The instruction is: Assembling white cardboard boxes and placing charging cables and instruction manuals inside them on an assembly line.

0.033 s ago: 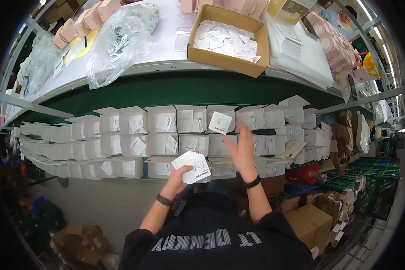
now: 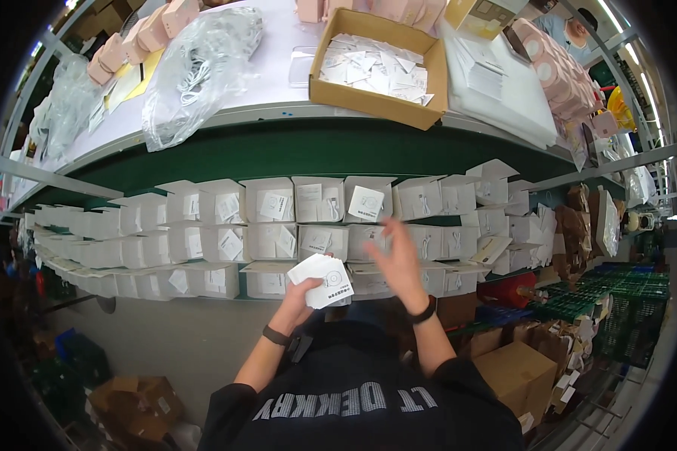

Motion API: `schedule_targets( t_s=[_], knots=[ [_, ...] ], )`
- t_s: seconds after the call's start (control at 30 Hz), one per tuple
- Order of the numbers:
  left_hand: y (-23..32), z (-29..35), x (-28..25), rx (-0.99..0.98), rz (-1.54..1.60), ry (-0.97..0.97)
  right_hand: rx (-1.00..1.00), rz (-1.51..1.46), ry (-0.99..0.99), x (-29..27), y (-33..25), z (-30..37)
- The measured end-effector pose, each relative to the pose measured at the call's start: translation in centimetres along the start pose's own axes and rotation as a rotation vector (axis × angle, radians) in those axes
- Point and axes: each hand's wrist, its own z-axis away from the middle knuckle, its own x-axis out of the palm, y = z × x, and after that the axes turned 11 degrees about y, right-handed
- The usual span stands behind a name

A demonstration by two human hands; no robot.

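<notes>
Going by the feed on my end, I've got the stack of leaflets [image 2: 328, 283] pinched in my left hand [image 2: 299, 293], fanned a bit and close to square, so no real long axis to line up with. My right hand [image 2: 400, 263] is off to the right of the stack and a little beyond it, fingers loose and spread, a bit blurry, nothing in them that I can see. Beyond the stack and to its right, one leaflet [image 2: 366, 203] sits in an open white box [image 2: 370, 181]; the right hand's way nearer to that one.
</notes>
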Motion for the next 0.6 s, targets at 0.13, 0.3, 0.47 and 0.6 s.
schedule_targets(
  t_s=[0.13,0.3,0.47,0.6],
  knots=[
    [-1.1,0.1,1.2,-0.101,0.058,-0.109,0.635,-0.511,-0.711,-2.1,1.1,6.3],
    [-2.9,-1.0,0.4,-0.223,0.046,-0.008,0.935,-0.743,-0.66,-1.7,5.4,8.0],
    [-2.5,-1.2,1.0,-0.233,0.125,-0.086,0.294,-0.026,-0.154,-2.2,6.4,5.8],
    [-3.2,-1.0,0.3,-0.289,0.115,-0.115,0.379,-0.249,-0.319,-3.8,2.6,9.5]
  ],
)
